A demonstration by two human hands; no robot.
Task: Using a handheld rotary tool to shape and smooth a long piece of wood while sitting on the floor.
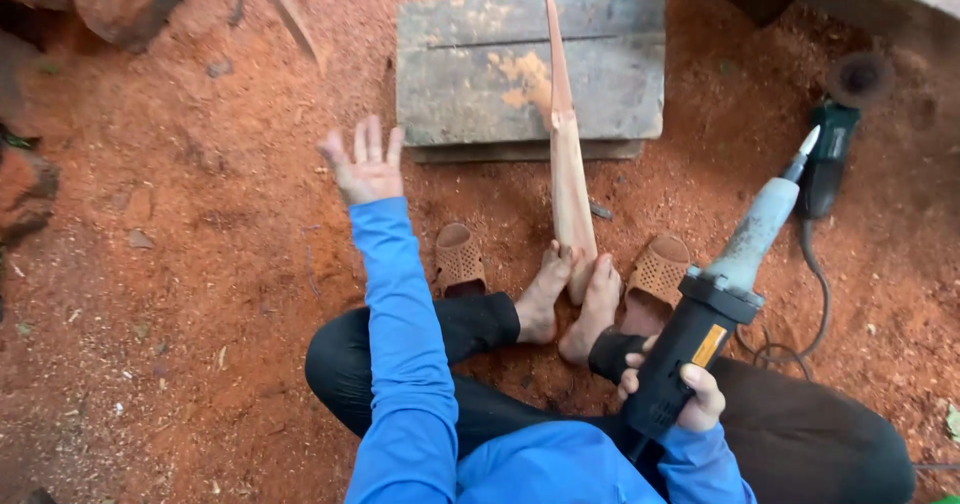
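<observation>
My right hand [690,394] grips a black hand-held power carving tool [715,299] with a long grey nose and a pointed tip aimed up and to the right. My left hand [365,164] is stretched out in front of me, palm open, fingers spread, holding nothing. A long, narrow pale wooden piece [568,179] lies in front of me, its near end clamped between my bare feet [572,304] and its far end resting on a grey wooden block [470,84].
Red sawdust-covered ground lies all around. Two brown sandals [460,259] sit beside my feet. A green and black angle grinder [835,139] with its cable lies at the right. Rough stones stand at the upper left and upper right edges.
</observation>
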